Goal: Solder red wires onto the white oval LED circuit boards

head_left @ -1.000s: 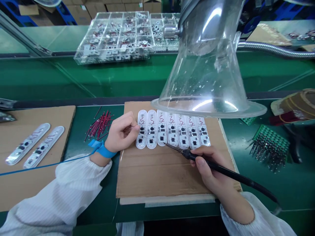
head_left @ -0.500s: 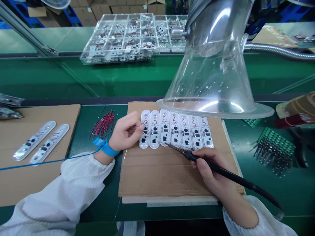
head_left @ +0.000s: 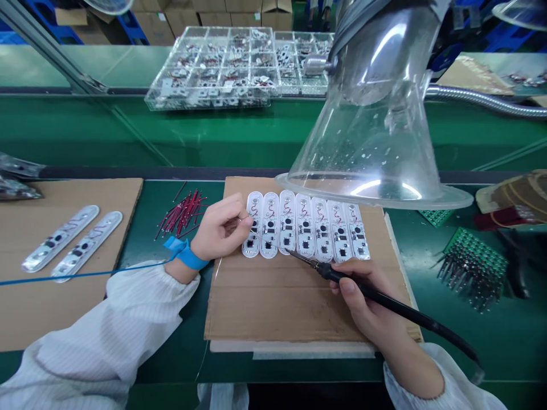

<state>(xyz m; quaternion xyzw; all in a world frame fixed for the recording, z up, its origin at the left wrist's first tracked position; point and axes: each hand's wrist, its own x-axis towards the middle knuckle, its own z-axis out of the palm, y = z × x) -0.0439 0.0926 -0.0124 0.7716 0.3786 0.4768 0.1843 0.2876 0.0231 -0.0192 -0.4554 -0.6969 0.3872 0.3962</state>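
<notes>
Several white oblong circuit boards [head_left: 305, 230] with small red wires lie side by side on a cardboard sheet [head_left: 290, 302]. My left hand [head_left: 220, 228] is closed in a pinch on a thin solder wire [head_left: 215, 270] beside the leftmost board. A blue wrist strap [head_left: 184, 254] circles that wrist. My right hand [head_left: 367, 299] grips a black soldering iron [head_left: 384, 302], its tip resting near the lower end of the third board.
A clear fume hood [head_left: 376, 119] hangs over the boards. Red wire pieces [head_left: 182, 213] lie left of the sheet. Two more boards [head_left: 72, 242] rest on cardboard at far left. A compartment tray [head_left: 231, 62] stands behind. Green pin boards [head_left: 472, 265] sit at right.
The view has shifted slightly, so everything sits a little further right. Both hands keep their grips and places by the boards.
</notes>
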